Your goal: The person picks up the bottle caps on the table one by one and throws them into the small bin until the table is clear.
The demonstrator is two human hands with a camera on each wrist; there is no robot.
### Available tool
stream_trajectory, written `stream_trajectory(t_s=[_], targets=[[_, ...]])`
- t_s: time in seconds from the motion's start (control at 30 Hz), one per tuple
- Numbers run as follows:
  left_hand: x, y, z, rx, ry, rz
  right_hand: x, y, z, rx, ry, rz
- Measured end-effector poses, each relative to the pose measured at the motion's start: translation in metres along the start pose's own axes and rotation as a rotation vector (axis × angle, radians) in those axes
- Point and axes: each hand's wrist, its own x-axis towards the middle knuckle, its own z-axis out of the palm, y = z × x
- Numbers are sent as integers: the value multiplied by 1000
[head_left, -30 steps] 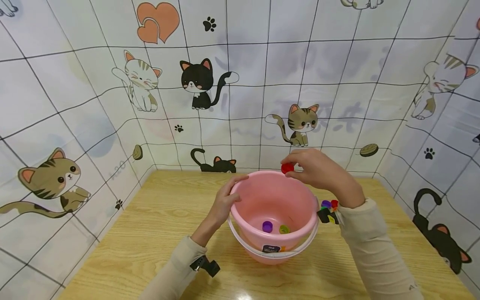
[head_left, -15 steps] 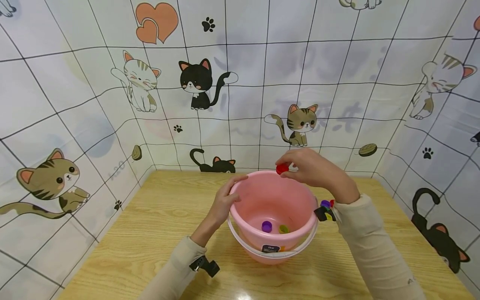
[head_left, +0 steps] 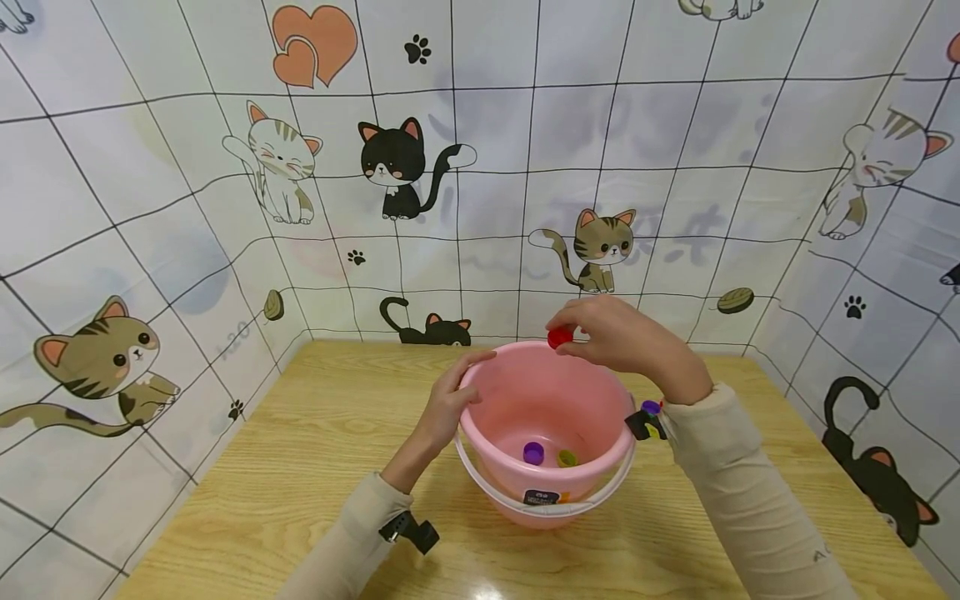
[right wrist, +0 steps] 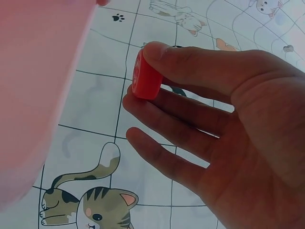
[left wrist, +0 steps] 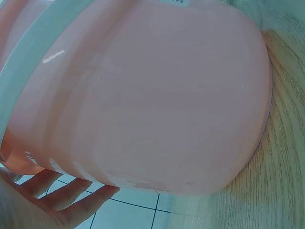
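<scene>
A pink bucket [head_left: 551, 400] with a white handle [head_left: 540, 510] stands upright on the table. My left hand [head_left: 448, 402] grips its left rim, thumb over the edge; in the left wrist view, the fingers [left wrist: 71, 195] lie along the outer wall. Above the far rim, my right hand [head_left: 618, 337] pinches a small red disc-shaped piece [head_left: 559, 337] between thumb and fingertips. The right wrist view shows this red piece [right wrist: 147, 78] as a short cylinder with a marked face. On the bucket's floor lie a purple round piece [head_left: 533, 453] and a yellow-green one [head_left: 567, 458].
Beside the bucket's right wall, a purple piece [head_left: 651, 407] and other small coloured pieces show, partly hidden by the right wrist's black camera [head_left: 642, 423]. Cat-printed cloth [head_left: 495, 250] surrounds the wooden table [head_left: 330, 417] at the back and sides.
My right hand has shifted slightly left with the red piece, along the bucket's far rim. The right wrist now covers more of the coloured pieces. The left hand and bucket stay put.
</scene>
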Motion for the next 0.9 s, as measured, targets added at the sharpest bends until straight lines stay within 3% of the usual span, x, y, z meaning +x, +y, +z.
stream_trajectory(t_s=[0.9], targets=[[1, -1, 0, -19, -2, -5, 3, -1, 1, -3, 5, -23]])
